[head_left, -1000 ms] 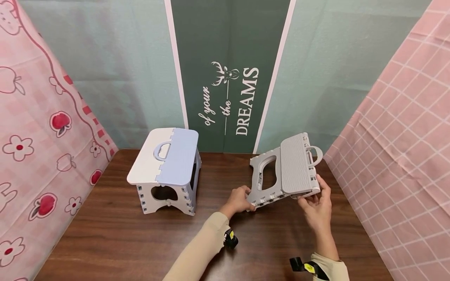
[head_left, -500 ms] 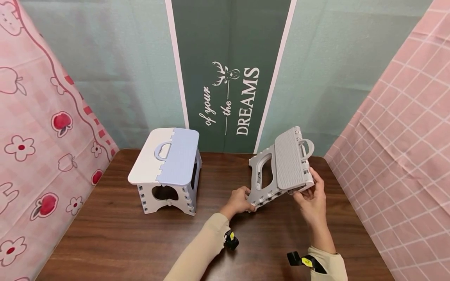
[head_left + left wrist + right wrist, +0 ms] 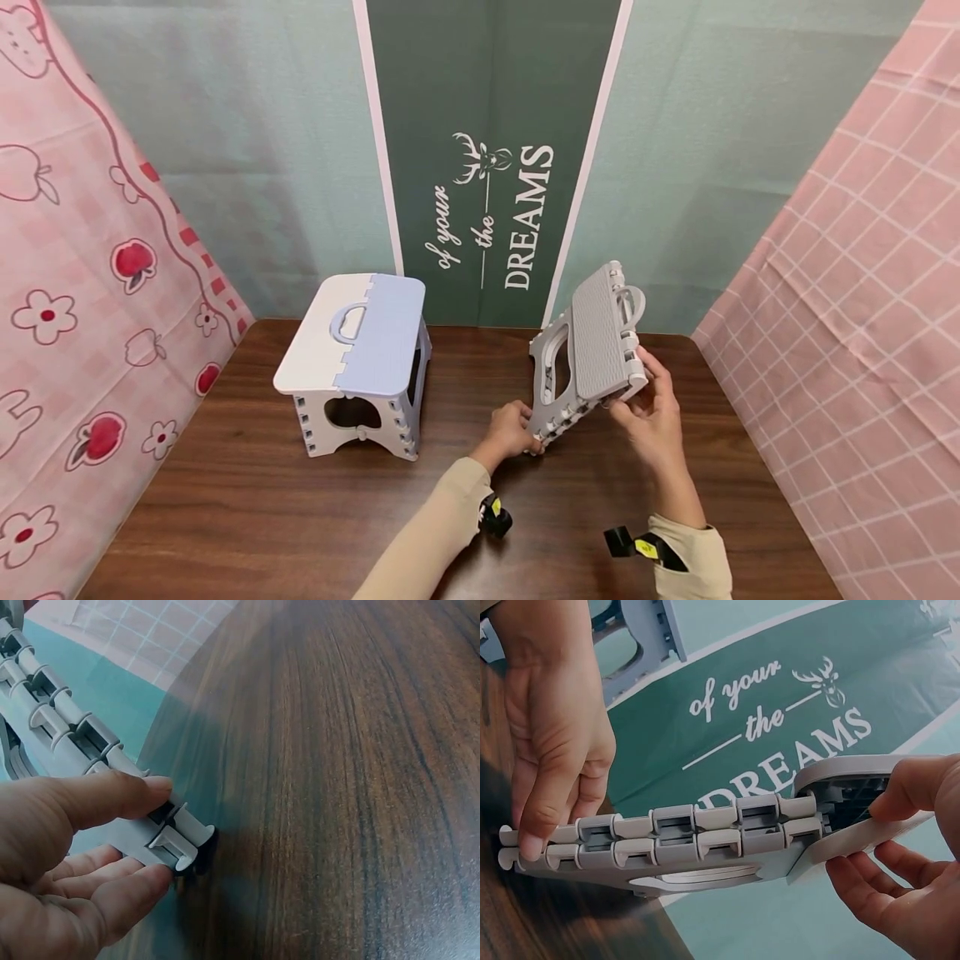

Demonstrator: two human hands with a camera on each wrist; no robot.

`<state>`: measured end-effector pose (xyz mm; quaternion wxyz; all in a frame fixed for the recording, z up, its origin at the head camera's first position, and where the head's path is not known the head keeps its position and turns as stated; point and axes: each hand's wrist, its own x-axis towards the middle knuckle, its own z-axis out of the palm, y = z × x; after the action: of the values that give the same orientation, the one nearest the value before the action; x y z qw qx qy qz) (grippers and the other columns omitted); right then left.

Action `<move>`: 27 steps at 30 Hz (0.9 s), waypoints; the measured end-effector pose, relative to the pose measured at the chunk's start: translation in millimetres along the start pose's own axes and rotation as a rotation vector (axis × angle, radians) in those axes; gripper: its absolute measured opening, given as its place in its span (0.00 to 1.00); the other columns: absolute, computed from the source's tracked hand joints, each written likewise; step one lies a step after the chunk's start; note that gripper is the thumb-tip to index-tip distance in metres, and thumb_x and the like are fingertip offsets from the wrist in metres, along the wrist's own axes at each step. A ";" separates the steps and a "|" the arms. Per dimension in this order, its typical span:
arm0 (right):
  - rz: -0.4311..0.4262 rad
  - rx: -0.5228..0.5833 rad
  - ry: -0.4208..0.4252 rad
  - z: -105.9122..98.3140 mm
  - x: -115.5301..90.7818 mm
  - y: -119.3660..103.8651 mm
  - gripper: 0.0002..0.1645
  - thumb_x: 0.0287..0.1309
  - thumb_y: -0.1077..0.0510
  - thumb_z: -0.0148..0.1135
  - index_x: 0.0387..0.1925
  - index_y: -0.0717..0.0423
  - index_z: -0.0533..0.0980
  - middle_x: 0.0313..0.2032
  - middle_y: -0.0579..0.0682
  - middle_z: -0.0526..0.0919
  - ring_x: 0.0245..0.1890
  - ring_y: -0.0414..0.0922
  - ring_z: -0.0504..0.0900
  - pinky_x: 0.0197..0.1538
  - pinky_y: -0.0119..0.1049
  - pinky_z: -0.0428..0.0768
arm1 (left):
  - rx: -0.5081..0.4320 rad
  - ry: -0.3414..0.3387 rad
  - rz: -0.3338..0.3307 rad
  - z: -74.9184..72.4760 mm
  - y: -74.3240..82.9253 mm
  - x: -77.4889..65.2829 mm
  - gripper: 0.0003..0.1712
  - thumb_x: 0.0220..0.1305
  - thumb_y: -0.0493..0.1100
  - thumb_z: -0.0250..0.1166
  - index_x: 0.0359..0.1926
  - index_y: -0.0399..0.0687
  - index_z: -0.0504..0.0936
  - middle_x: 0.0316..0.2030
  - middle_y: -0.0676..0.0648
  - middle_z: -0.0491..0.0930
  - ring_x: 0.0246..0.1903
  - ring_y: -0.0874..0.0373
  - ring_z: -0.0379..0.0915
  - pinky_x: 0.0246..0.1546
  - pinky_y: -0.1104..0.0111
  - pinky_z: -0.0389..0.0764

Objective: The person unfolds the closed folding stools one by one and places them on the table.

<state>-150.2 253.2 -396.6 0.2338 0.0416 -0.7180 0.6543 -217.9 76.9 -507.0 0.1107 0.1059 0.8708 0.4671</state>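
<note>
A grey folding stool [image 3: 600, 342] stands tilted at the right of the table in the head view, its legs folded flat together and its seat halves hanging at an angle from them. My left hand [image 3: 510, 429] pinches the near lower end of its hinged legs, thumb on one side and fingers on the other, as the left wrist view confirms. My right hand [image 3: 654, 425] holds the near end of the seat. In the right wrist view, the right thumb [image 3: 904, 796] reaches between the seat halves while the fingers lie against the outer face. The carry loop [image 3: 634, 307] sticks out along the seat's right edge.
A white and blue folding stool [image 3: 382, 333] stands unfolded at the left of the brown wooden table [image 3: 262, 517]. A green cloth [image 3: 480, 75] with lettering hangs behind. Pink cloths line the left [image 3: 67, 350] and right [image 3: 840, 333] sides.
My right hand has moved left, swinging the grey stool's seat up and left, so it stands steeper. The left hand stays at the lower leg end.
</note>
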 end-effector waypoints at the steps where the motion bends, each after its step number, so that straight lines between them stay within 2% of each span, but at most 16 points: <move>1: -0.009 -0.014 -0.007 1.9 0.0 -3.1 0.48 0.37 0.90 0.49 0.64 0.66 0.57 0.51 0.48 0.71 0.42 0.40 0.73 0.39 0.25 0.74 | -0.004 -0.003 -0.005 -0.2 -0.4 -0.1 0.29 0.27 0.35 0.80 0.36 0.42 0.77 0.27 0.51 0.82 0.37 0.53 0.73 0.39 0.68 0.72; 7: -0.051 -0.105 -0.040 12.7 -2.5 -19.8 0.46 0.36 0.88 0.49 0.63 0.69 0.58 0.49 0.46 0.71 0.40 0.37 0.73 0.39 0.24 0.74 | -0.042 -0.036 -0.019 -0.1 -4.4 -1.3 0.28 0.29 0.35 0.80 0.37 0.40 0.78 0.28 0.49 0.83 0.35 0.57 0.75 0.38 0.69 0.74; 13: -0.144 -0.167 -0.091 18.3 0.3 -22.2 0.46 0.36 0.87 0.51 0.63 0.68 0.60 0.47 0.45 0.72 0.38 0.37 0.74 0.37 0.24 0.74 | -0.056 -0.039 -0.009 -0.9 -5.8 -0.9 0.27 0.29 0.34 0.80 0.36 0.41 0.78 0.27 0.49 0.83 0.32 0.60 0.75 0.38 0.71 0.73; 17: -0.202 -0.183 -0.110 21.3 2.8 -22.5 0.45 0.34 0.87 0.52 0.61 0.68 0.61 0.45 0.48 0.72 0.35 0.40 0.74 0.34 0.23 0.74 | -0.061 -0.041 0.002 -1.1 -7.8 0.6 0.27 0.28 0.34 0.80 0.35 0.41 0.78 0.27 0.49 0.83 0.31 0.61 0.76 0.37 0.72 0.73; 22: -0.229 -0.189 -0.149 26.5 6.5 -23.7 0.45 0.34 0.87 0.52 0.61 0.69 0.61 0.46 0.57 0.72 0.35 0.39 0.76 0.33 0.25 0.75 | -0.090 -0.038 0.011 -2.2 -9.9 1.3 0.27 0.27 0.33 0.80 0.34 0.40 0.78 0.26 0.49 0.83 0.29 0.61 0.76 0.35 0.72 0.73; 27: -0.230 -0.209 -0.168 31.3 8.5 -25.4 0.44 0.35 0.86 0.53 0.61 0.69 0.62 0.46 0.52 0.72 0.37 0.37 0.76 0.35 0.25 0.76 | -0.084 -0.035 0.000 -3.7 -11.3 1.7 0.28 0.27 0.34 0.80 0.35 0.41 0.78 0.26 0.51 0.81 0.28 0.63 0.74 0.34 0.72 0.74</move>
<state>-157.2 221.8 -370.9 0.2492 0.1535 -0.7898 0.5391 -221.5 68.4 -514.7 0.1300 0.1093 0.8485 0.5012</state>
